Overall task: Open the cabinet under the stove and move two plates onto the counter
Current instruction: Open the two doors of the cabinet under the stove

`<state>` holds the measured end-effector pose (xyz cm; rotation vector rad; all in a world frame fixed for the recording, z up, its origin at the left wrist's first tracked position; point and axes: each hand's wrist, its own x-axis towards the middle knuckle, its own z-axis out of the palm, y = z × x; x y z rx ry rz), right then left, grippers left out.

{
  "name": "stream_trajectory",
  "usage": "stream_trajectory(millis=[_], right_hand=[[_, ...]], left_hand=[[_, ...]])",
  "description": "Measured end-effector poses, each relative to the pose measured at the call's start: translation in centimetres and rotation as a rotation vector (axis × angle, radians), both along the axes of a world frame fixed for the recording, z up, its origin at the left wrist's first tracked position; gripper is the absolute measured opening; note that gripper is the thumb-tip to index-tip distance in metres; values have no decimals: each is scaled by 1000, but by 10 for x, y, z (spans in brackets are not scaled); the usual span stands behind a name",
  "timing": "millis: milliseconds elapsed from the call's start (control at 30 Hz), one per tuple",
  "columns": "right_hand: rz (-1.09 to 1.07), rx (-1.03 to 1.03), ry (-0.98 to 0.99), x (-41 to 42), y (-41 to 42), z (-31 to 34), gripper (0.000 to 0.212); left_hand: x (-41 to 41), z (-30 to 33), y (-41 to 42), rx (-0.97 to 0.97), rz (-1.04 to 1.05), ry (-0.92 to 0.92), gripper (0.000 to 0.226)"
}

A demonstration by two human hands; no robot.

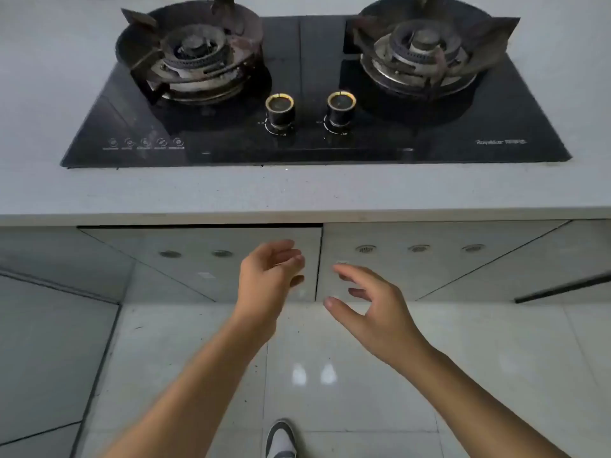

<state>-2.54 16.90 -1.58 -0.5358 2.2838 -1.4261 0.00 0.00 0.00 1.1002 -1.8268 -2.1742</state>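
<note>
While both hands reach toward the cabinet under the stove (314, 94), neither touches anything. Left hand (267, 279) hovers before the left door (205, 262), fingers (291, 256) loosely curled, spread, empty. Right hand (373, 309) hovers just beside the seam between doors, in front of the right door (413, 259), fingers (347, 271) spread wide, thumb out, empty. Left door looks slightly ajar at top, dark gap under the surface (297, 193); right door shut. Plates not visible, cabinet interior hidden. Stove has two burners and two knobs (280, 109), sitting in the grey surface. Tiled floor (363, 375) below, one shoe (281, 439) at the bottom edge.
</note>
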Motion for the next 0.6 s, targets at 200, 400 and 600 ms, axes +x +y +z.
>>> stream_trajectory(millis=[200, 400, 600], right_hand=[[-145, -53, -75, -17, -32, -30, 46], [-264, -134, -124, -24, -45, -48, 51], [-329, -208, -196, -25, -51, -50, 54]], left_hand=[[-20, -14, -4, 403, 216, 93, 17], [-23, -10, 1, 475, 254, 97, 13], [-23, -5, 8, 542, 309, 97, 22]])
